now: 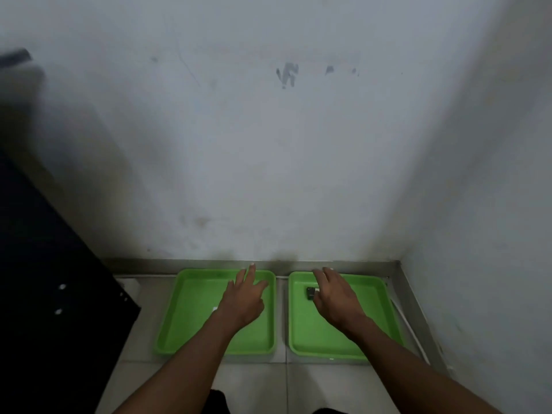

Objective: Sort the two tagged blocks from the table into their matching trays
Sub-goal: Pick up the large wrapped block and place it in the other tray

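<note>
Two green trays lie side by side on the tiled floor by the wall: the left tray [185, 309] and the right tray [373, 318]. My left hand [243, 297] hovers over the left tray, fingers spread, holding nothing. A small white thing [214, 309] peeks out from under its wrist. My right hand [336, 297] is spread above the right tray, its thumb just beside a small dark block [310, 292] that lies in the tray. I cannot tell whether the thumb touches it.
A white wall [268, 144] rises right behind the trays, and another wall closes the right side. A metal strip [412, 300] runs along the floor edge. A black panel [44, 279] with screws stands at the left.
</note>
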Demonstrator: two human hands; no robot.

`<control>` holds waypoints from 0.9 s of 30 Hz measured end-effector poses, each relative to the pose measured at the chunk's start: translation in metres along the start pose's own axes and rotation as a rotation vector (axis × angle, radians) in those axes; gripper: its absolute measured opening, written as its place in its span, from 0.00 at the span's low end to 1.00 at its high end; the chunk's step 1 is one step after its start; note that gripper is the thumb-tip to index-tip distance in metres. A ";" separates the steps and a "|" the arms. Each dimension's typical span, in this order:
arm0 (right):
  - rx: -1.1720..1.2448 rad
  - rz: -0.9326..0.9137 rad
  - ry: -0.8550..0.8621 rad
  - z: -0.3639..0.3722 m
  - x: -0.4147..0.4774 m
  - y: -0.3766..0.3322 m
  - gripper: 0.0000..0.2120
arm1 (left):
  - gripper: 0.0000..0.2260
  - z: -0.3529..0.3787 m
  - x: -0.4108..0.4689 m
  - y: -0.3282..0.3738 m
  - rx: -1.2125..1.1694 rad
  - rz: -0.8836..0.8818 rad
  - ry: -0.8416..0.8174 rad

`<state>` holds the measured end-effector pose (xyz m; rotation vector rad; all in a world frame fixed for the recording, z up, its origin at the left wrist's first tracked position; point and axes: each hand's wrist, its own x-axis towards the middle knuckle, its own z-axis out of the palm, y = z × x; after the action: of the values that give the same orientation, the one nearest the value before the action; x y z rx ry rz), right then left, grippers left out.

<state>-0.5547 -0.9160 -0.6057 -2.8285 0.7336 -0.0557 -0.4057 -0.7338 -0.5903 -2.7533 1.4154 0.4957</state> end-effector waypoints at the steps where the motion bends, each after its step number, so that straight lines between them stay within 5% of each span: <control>1: -0.001 0.005 -0.007 -0.018 -0.005 -0.008 0.25 | 0.25 -0.017 -0.012 -0.002 -0.004 -0.015 -0.013; 17: 0.046 -0.070 0.036 -0.511 -0.083 -0.185 0.26 | 0.23 -0.478 -0.246 0.051 -0.095 -0.029 0.138; 27: 0.043 -0.182 0.057 -0.599 -0.122 -0.321 0.25 | 0.24 -0.565 -0.364 -0.007 -0.036 -0.090 0.190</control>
<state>-0.5632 -0.7038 0.0518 -2.8544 0.4777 -0.1791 -0.4423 -0.5249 0.0472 -2.9457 1.3186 0.2663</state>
